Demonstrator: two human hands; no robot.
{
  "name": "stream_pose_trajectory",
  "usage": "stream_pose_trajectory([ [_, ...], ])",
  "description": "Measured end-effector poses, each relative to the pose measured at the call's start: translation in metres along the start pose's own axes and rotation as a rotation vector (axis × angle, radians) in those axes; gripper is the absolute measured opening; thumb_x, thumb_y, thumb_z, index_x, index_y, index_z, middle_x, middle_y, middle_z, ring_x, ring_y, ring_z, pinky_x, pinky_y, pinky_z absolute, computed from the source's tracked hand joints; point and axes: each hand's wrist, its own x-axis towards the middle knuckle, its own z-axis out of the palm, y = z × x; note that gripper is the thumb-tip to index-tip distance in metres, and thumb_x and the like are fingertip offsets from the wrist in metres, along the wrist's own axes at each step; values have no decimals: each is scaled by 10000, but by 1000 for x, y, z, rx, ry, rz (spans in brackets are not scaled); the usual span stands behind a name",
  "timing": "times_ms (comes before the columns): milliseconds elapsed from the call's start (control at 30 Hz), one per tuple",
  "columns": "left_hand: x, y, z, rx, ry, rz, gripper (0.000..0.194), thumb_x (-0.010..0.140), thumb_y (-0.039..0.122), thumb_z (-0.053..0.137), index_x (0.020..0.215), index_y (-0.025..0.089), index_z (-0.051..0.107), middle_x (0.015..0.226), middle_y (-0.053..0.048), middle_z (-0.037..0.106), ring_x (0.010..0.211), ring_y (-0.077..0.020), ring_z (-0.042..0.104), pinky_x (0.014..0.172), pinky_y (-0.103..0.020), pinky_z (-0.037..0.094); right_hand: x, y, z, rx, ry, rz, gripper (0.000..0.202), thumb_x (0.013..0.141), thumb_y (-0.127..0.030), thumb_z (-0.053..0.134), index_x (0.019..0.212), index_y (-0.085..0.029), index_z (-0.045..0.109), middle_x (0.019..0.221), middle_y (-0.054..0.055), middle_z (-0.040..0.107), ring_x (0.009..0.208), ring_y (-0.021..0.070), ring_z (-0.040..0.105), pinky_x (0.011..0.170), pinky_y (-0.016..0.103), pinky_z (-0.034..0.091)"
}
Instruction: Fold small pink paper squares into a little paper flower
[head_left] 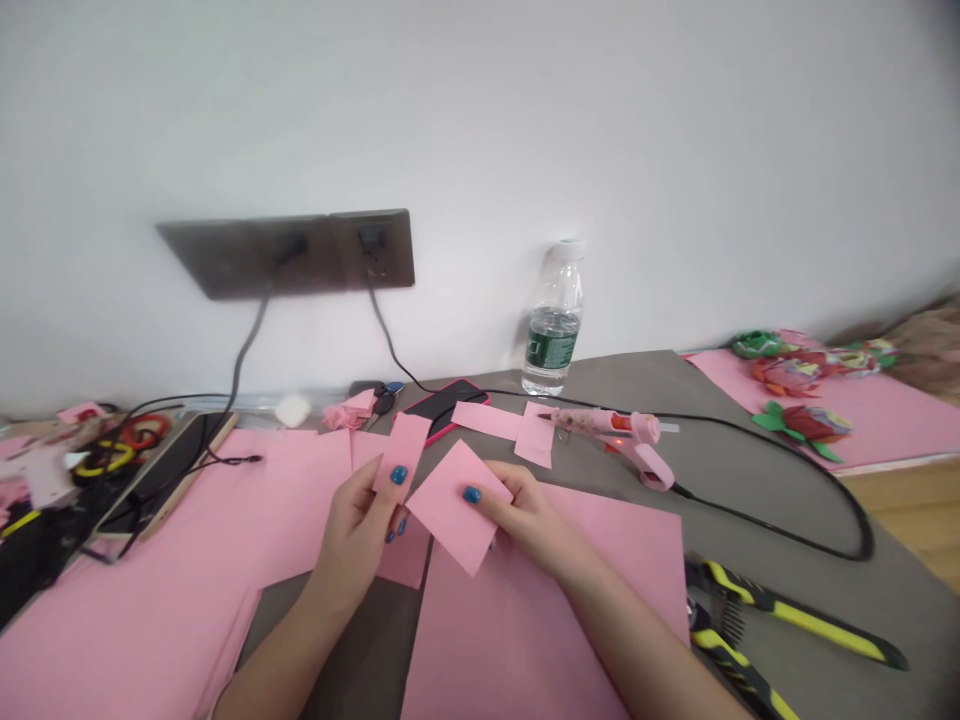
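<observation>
My left hand [369,515] pinches a narrow pink paper strip [406,446] between thumb and fingers. Close beside it, my right hand [517,505] grips a square pink paper piece [454,512], turned so one corner points down. Both pieces are held above a large pink paper sheet [540,610] on the grey surface. Just beyond my right hand lie two small pink paper pieces [489,419], partly overlapping. A pink glue gun [611,425] rests with its nozzle over one of them.
A water bottle [553,335] stands against the wall. Yellow-black pliers [802,612] lie at right, paper flowers [806,425] farther back. The glue gun's cord [795,545] loops across the right side. Pink sheets [187,560], a phone [161,480] and cables fill the left; another phone [446,402] lies centrally.
</observation>
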Motion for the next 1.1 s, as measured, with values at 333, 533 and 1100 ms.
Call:
stream_pose_trajectory([
  [333, 15, 1, -14, 352, 150, 29, 295, 858, 331, 649, 701, 215, 428, 584, 83, 315, 520, -100, 321, 500, -219, 260, 4, 11, -5, 27, 82, -46, 323, 878, -481, 656, 829, -165, 610, 674, -22, 514, 547, 89, 436, 515, 204, 365],
  [533, 11, 2, -7, 199, 44, 81, 250, 946, 439, 485, 1008, 208, 560, 725, 36, 488, 559, -118, 446, 520, -220, 374, 1, 2, 1, -110, 8, -25, 261, 905, -429, 602, 870, -171, 608, 728, -8, 507, 593, 106, 466, 502, 197, 404],
  [1100, 3, 9, 9, 177, -235, -113, 161, 811, 300, 672, 898, 171, 632, 833, -28, 618, 784, -190, 592, 677, -258, 489, 4, 3, 3, 48, 20, -93, 339, 855, -417, 719, 780, -197, 472, 758, -18, 527, 665, 121, 463, 603, 230, 351],
])
